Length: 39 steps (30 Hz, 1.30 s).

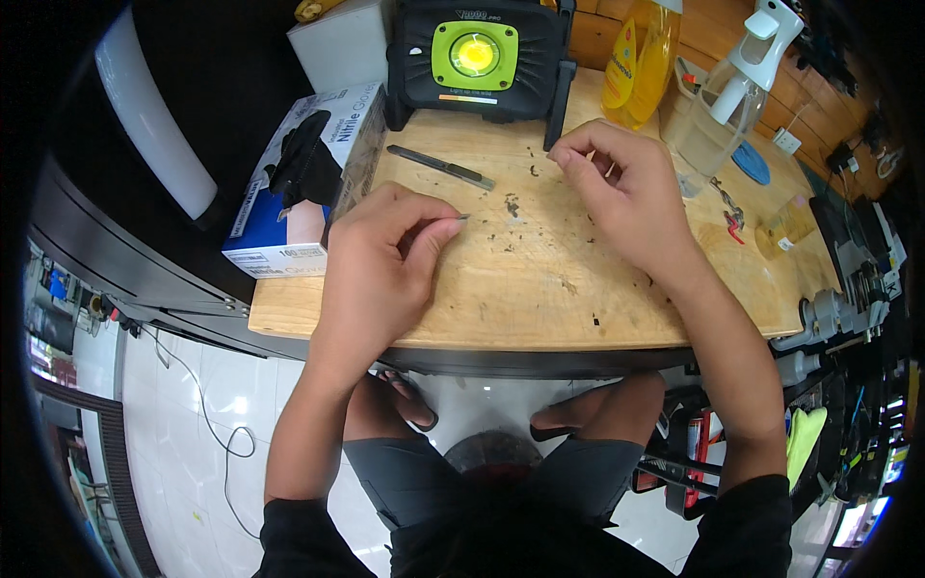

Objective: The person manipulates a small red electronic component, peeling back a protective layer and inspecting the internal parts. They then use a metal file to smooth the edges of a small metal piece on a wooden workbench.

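My left hand (383,252) is closed in a pinch over the left part of the wooden tabletop. A tiny grey sliver (463,217) sticks out from between its thumb and forefinger; its kind is too small to tell. My right hand (631,188) is raised at the right, thumb and forefinger pressed together, and anything in that pinch is too small to make out. Between and beyond the hands lies a slim dark utility knife (440,167), apart from both. Small dark crumbs (512,204) are scattered on the wood between the hands.
A lit work lamp (476,58) stands at the back of the table (501,308). A glove box (308,173) sits at the left. Behind my right hand are a yellow liquid bottle (638,67), a spray bottle (737,96) and a small jar (785,226).
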Available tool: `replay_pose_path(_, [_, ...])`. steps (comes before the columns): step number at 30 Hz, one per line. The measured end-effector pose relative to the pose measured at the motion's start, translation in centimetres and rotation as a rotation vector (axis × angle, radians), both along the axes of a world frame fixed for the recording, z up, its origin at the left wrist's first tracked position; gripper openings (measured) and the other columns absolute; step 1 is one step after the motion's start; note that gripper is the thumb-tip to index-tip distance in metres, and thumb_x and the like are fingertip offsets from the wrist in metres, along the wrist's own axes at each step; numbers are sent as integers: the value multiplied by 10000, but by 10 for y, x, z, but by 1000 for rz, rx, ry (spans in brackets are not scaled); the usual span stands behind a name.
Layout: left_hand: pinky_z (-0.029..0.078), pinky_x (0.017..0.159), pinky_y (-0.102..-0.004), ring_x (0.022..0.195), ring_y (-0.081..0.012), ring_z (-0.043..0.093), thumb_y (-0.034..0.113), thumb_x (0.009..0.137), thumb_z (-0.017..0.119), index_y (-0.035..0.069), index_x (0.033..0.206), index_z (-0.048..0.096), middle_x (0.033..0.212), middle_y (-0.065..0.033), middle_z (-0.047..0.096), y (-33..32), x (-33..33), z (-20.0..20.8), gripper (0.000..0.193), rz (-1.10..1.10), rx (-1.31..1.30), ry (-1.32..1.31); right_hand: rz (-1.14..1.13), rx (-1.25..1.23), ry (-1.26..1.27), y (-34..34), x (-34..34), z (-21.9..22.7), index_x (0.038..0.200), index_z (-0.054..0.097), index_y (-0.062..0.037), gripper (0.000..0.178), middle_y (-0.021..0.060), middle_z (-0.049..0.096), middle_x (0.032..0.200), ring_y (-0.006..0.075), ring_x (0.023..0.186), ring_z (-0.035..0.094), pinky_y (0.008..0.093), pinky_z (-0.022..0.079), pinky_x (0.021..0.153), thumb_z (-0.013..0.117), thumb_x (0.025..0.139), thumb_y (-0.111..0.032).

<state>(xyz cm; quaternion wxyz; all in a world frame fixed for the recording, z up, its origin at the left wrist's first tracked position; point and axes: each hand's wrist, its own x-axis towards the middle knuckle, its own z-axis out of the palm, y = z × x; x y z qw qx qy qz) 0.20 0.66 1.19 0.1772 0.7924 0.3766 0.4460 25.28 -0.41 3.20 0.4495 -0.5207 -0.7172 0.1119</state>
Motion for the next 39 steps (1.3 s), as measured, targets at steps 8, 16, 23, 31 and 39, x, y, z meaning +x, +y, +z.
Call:
replay_pose_path(8, [525, 735, -327, 792, -265, 690, 2, 896, 726, -15, 996, 742, 894, -144, 705, 9, -8, 0, 103, -67, -46, 48, 128, 50, -365, 26, -23, -8, 1028, 731, 33, 195, 202, 725, 945, 355, 854, 696, 436, 548, 774, 658, 931, -119])
replay_pose_path(16, [542, 784, -378, 850, -350, 694, -2, 870, 737, -16, 1001, 749, 922, -179, 716, 6, -3, -4, 133, -54, -35, 105, 55, -217, -725, 72, -57, 20, 1036, 715, 44, 233, 258, 718, 968, 433, 963, 691, 486, 556, 837, 667, 851, -90])
replay_pose_path(23, [552, 733, -294, 760, -163, 694, 12, 854, 799, -21, 939, 739, 818, -80, 727, 8, -5, -3, 109, -70, -226, 5, 14, -213, -607, 62, -38, 31, 1007, 679, 53, 235, 299, 687, 1041, 450, 1039, 680, 509, 541, 889, 623, 795, -31])
replay_pose_path(31, [541, 712, -277, 735, -150, 685, -9, 898, 742, -6, 959, 730, 860, -106, 745, 4, -6, 9, 62, -63, -395, -23, 133, -179, -145, -3, 2, 51, 1250, 611, -23, 250, 9, 538, 859, 61, 698, 551, 225, 438, 578, 540, 1011, -7])
replay_pose_path(39, [564, 842, -268, 880, -159, 725, -6, 922, 732, -14, 1062, 701, 966, -110, 753, 9, -10, 5, 143, -138, -365, 79, 328, -195, -97, -4, 24, 12, 1159, 618, 57, 189, 64, 653, 911, 137, 774, 603, 274, 486, 721, 567, 996, -24])
